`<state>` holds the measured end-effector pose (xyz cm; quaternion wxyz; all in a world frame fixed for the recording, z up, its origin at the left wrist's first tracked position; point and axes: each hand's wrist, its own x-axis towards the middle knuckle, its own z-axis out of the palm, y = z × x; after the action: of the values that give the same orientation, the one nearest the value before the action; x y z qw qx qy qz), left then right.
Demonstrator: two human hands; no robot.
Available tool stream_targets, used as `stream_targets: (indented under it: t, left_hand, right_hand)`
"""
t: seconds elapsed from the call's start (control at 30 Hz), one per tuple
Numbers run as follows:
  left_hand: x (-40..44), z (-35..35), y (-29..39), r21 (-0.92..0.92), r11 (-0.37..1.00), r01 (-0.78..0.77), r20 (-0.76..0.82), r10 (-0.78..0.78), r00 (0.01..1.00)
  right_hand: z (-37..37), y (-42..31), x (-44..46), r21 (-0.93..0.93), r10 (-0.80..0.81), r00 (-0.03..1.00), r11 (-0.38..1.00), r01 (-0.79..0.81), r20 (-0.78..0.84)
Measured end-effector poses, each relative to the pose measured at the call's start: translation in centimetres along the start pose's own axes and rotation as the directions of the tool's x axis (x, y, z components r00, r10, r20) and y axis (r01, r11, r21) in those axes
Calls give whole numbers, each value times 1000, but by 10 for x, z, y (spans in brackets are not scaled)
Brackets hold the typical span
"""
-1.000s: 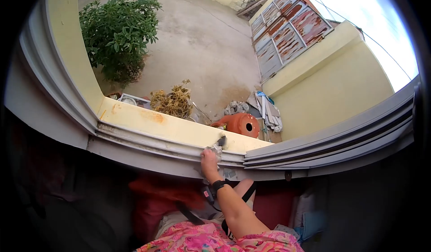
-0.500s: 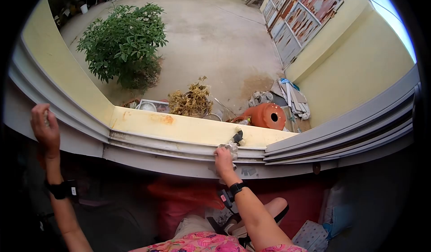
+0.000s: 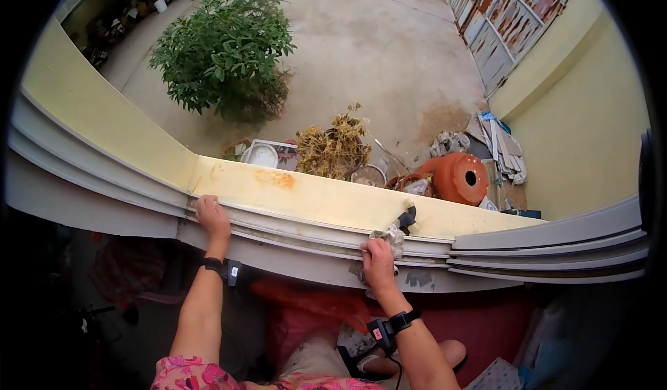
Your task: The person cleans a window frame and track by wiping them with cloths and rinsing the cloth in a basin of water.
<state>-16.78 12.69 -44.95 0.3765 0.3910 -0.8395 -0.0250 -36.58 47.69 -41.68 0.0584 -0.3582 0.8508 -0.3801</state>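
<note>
Cloth point(image 3: 391, 238), seemingly bunched for grip in right hand point(image 3: 379, 262), fingers closed. Left hand point(image 3: 213, 219): fingers curled, contents unclear, perhaps steadying at window track point(image 3: 306, 240).

Open mid-track point(image 3: 299, 229) ends at a probable rag point(image 3: 394, 240).
</note>
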Motion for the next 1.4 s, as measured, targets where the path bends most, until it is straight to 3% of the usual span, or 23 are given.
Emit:
stream_targets:
  t: [0.07, 0.13, 0.27, 0.7, 1.4]
  left_hand:
    - [-1, 4, -3, 53, 999, -3, -70, 7, 998]
    - [3, 2, -19, 34, 995, 99, 85, -101, 991]
    - [7, 6, -10, 196, 974, 114, 78, -131, 988]
    - [3, 8, -35, 187, 978, 93, 154, -123, 980]
    - [5, -8, -22, 278, 952, 129, 258, -203, 944]
  right_hand:
    - [0, 0, 0, 63, -2, 1000, 998, 3, -16]
    - [-2, 0, 0, 76, 4, 1000, 997, -4, 4]
    - [-2, 5, -2, 117, -75, 997, 990, 76, -14]
    - [-4, 6, -4, 121, -89, 996, 989, 87, 7]
    - [-18, -9, -2, 140, 42, 989, 988, -62, 141]
